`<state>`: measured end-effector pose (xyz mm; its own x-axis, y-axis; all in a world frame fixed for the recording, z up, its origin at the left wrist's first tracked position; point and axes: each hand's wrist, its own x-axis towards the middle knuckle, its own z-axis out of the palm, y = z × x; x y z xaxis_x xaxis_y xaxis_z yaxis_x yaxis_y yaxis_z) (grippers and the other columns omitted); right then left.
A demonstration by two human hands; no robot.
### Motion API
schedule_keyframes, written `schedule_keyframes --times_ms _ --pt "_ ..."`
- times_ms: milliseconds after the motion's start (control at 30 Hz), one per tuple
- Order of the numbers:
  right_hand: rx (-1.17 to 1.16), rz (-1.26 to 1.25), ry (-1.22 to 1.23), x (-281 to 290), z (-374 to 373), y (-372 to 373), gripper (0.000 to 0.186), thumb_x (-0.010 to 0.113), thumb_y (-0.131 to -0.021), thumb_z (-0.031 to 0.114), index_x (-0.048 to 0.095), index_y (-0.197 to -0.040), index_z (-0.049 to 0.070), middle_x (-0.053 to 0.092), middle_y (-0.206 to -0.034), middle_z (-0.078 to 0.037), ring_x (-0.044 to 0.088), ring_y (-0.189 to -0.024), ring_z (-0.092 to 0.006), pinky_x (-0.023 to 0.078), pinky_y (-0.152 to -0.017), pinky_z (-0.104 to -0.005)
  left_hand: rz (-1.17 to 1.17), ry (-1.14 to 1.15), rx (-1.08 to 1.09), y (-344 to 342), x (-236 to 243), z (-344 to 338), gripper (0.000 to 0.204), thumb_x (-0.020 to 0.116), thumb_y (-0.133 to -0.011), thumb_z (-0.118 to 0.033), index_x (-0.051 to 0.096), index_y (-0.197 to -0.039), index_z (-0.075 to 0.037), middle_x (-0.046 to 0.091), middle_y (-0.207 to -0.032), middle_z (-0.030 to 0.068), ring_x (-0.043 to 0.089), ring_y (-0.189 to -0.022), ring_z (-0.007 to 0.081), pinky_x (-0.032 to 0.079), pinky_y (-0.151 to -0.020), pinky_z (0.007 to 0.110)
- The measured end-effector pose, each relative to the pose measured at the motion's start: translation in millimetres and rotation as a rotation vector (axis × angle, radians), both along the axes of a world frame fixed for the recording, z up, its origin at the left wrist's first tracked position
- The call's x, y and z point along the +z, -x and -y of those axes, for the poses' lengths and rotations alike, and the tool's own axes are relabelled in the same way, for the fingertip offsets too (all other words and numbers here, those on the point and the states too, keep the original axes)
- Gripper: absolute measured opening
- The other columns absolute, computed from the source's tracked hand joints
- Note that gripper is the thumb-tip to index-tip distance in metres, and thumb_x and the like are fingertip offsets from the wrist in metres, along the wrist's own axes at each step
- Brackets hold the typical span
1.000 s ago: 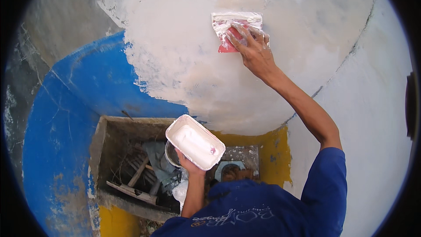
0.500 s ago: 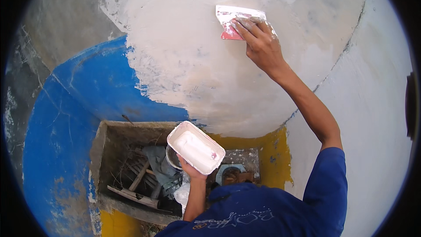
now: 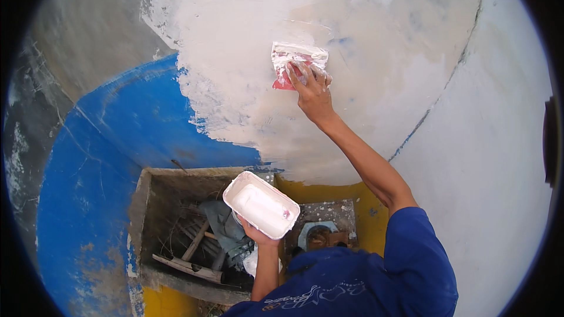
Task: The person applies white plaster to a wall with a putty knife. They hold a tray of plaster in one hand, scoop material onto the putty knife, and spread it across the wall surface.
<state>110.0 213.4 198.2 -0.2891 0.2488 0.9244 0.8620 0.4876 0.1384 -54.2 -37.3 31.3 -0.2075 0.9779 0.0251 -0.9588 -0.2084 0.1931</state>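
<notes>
My right hand [image 3: 312, 91] grips a red putty scraper [image 3: 283, 80] against the wall, its broad blade edge loaded with white paste. The fingers are smeared with the same paste. Around it the wall [image 3: 364, 47] carries a whitish putty coat, with thin ridges just above the scraper. Down in front of my body, my left hand [image 3: 258, 235] holds a white rectangular tub [image 3: 229, 191] from below, tilted so its inside shows. White putty [image 3: 258, 202] covers the bottom of the tub, with a small pinkish spot near one end.
Blue paint [image 3: 141, 111] covers the wall at left, beside bare grey plaster [image 3: 106, 0]. Below stands a concrete trough [image 3: 141, 205] with wood pieces [image 3: 188, 267] and a grey cloth [image 3: 226, 223]. A bluish squat toilet [image 3: 304, 238] lies behind the tub. A crack [image 3: 432, 105] runs down the right wall.
My right hand has brought the scraper down and to the left along the wall, and more putty now sits on its blade. My left hand still holds the tub at nearly the same place.
</notes>
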Motion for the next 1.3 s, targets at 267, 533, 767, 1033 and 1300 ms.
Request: schedule_keyframes --times_ms 267,533,767,1033,1300 --pt "0.181 -0.101 -0.064 93 47 -34 0.065 0.057 -0.069 -0.013 0.061 -0.127 0.016 0.059 -0.121 -0.006 0.051 -0.114 -0.0287 0.040 -0.091 -0.0424 -0.078 -0.011 0.062 11 9 11 0.069 0.040 -0.093 -0.062 0.038 -0.143 -0.014 0.046 -0.140 0.0118 0.049 -0.125 0.0338 0.041 -0.104 0.052" --pt "0.060 0.108 0.007 75 34 -27 0.055 0.058 -0.068 -0.009 0.062 -0.120 0.008 0.060 -0.120 -0.008 0.055 -0.112 -0.0289 0.047 -0.096 -0.0404 -0.021 0.031 0.068 4 7 8 0.069 0.041 -0.093 -0.061 0.037 -0.144 -0.014 0.047 -0.139 0.0104 0.050 -0.124 0.0335 0.043 -0.103 0.052" --pt "0.065 0.165 -0.015 47 40 -9 0.054 0.059 -0.072 -0.004 0.060 -0.125 0.010 0.056 -0.129 -0.008 0.056 -0.113 -0.0266 0.045 -0.092 -0.0438 -0.108 -0.035 0.072 9 11 9 0.069 0.040 -0.094 -0.061 0.037 -0.144 -0.013 0.047 -0.140 0.0104 0.051 -0.124 0.0332 0.043 -0.103 0.052" --pt "0.111 0.221 0.102 -16 -1 -16 0.064 0.058 -0.072 -0.006 0.056 -0.132 0.016 0.054 -0.131 -0.003 0.048 -0.115 -0.0268 0.035 -0.093 -0.0418 -0.133 -0.051 0.049 2 17 8 0.068 0.038 -0.095 -0.060 0.037 -0.144 -0.013 0.047 -0.140 0.0102 0.051 -0.124 0.0323 0.043 -0.103 0.050" --pt "0.263 0.059 -0.133 128 61 -36 0.062 0.057 -0.066 -0.012 0.063 -0.122 0.014 0.061 -0.118 -0.005 0.055 -0.110 -0.0264 0.045 -0.089 -0.0421 -0.131 -0.114 0.045 8 28 8 0.067 0.039 -0.094 -0.060 0.040 -0.142 -0.013 0.049 -0.136 0.0104 0.052 -0.121 0.0330 0.044 -0.101 0.051"
